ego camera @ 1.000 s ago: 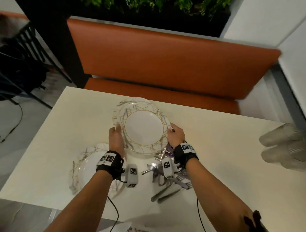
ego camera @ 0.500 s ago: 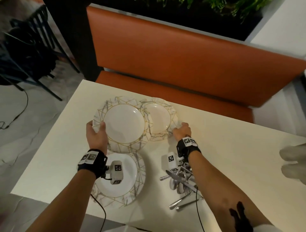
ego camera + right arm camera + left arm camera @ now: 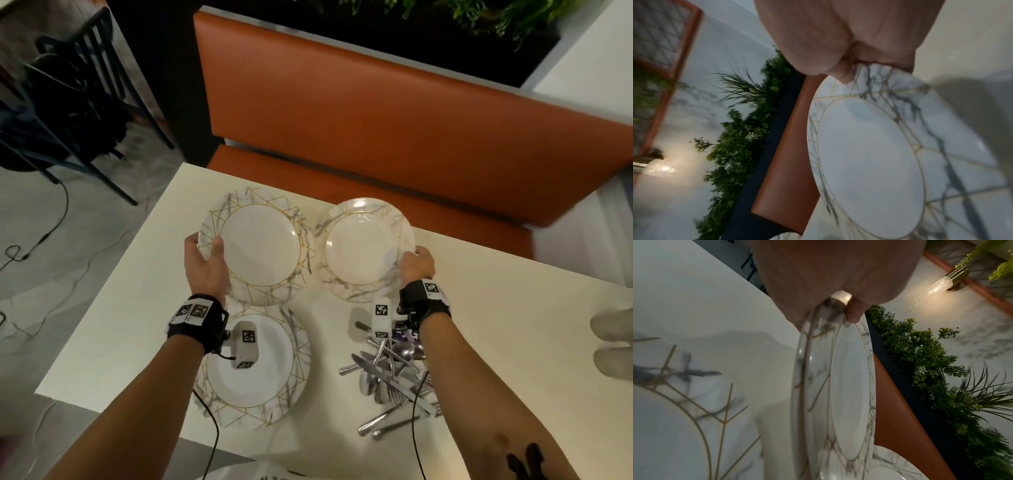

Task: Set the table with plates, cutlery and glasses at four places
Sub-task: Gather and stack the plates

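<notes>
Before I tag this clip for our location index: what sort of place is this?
Probably a restaurant or café booth: an orange upholstered bench behind a pale table, a planter of greenery above, a wall lamp.

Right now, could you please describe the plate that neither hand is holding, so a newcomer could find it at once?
Start at the white table in front of the orange bench. At the table's near edge, under the left forearm and left of the cutlery pile, lies the free plate. The other two plates, farther back, each have a hand on the rim.

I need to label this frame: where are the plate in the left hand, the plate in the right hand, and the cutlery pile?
Left-hand plate [image 3: 260, 245]: head view, its white centre.
Right-hand plate [image 3: 359, 251]: head view, its centre.
Cutlery pile [image 3: 390, 371]: head view, middle of the heap.
</notes>
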A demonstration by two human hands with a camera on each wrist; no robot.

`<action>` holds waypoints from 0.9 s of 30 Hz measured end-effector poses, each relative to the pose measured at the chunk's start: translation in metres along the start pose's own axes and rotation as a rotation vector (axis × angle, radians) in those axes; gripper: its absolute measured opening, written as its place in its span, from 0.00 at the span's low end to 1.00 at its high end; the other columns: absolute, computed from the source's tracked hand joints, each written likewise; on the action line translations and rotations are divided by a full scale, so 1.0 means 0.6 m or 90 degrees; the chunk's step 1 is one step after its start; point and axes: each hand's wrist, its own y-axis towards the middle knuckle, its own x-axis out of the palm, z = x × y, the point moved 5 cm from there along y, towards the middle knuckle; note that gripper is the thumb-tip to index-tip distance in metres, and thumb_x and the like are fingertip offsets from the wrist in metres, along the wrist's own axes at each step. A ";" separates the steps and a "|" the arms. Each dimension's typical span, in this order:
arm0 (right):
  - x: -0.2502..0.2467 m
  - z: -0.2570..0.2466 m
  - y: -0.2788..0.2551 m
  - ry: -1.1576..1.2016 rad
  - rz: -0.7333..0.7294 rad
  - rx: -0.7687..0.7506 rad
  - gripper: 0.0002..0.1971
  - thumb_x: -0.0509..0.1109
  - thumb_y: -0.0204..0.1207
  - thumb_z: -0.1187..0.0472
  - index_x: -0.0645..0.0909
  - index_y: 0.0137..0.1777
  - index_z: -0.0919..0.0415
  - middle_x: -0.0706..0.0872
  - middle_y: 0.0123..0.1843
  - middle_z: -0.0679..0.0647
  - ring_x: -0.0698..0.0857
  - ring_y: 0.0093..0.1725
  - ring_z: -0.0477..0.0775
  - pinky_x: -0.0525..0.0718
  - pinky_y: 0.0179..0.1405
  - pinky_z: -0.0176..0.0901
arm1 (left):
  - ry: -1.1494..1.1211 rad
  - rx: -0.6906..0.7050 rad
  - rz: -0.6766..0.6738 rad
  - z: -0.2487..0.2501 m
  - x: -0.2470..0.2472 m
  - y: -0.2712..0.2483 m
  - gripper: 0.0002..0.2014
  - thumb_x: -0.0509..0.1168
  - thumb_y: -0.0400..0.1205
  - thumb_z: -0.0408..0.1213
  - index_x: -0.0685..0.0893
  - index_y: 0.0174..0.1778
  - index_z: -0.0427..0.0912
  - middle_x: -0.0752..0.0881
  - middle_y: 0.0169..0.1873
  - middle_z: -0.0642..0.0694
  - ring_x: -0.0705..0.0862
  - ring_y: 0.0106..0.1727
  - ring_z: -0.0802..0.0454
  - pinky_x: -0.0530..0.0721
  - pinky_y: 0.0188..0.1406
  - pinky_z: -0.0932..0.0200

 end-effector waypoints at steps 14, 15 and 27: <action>-0.101 0.011 -0.019 0.154 0.030 -0.111 0.18 0.60 0.80 0.64 0.88 0.61 0.51 0.90 0.60 0.54 0.87 0.59 0.59 0.86 0.64 0.57 | -0.049 -0.056 -0.154 -0.009 0.089 -0.085 0.09 0.68 0.84 0.45 0.82 0.59 0.58 0.90 0.55 0.45 0.86 0.51 0.42 0.85 0.48 0.44; -0.097 0.015 -0.024 0.149 0.022 -0.116 0.18 0.60 0.80 0.64 0.88 0.62 0.52 0.90 0.60 0.54 0.87 0.59 0.59 0.87 0.64 0.57 | -0.062 -0.066 -0.162 -0.012 0.096 -0.095 0.10 0.69 0.84 0.42 0.83 0.60 0.56 0.91 0.56 0.46 0.89 0.55 0.42 0.88 0.54 0.42; -0.067 0.057 -0.080 -0.017 -0.139 -0.175 0.18 0.55 0.89 0.61 0.74 0.77 0.54 0.83 0.62 0.51 0.81 0.53 0.53 0.79 0.44 0.40 | -0.091 -0.129 -0.158 -0.029 0.136 -0.211 0.13 0.61 0.90 0.41 0.83 0.68 0.45 0.84 0.70 0.39 0.79 0.75 0.39 0.76 0.74 0.46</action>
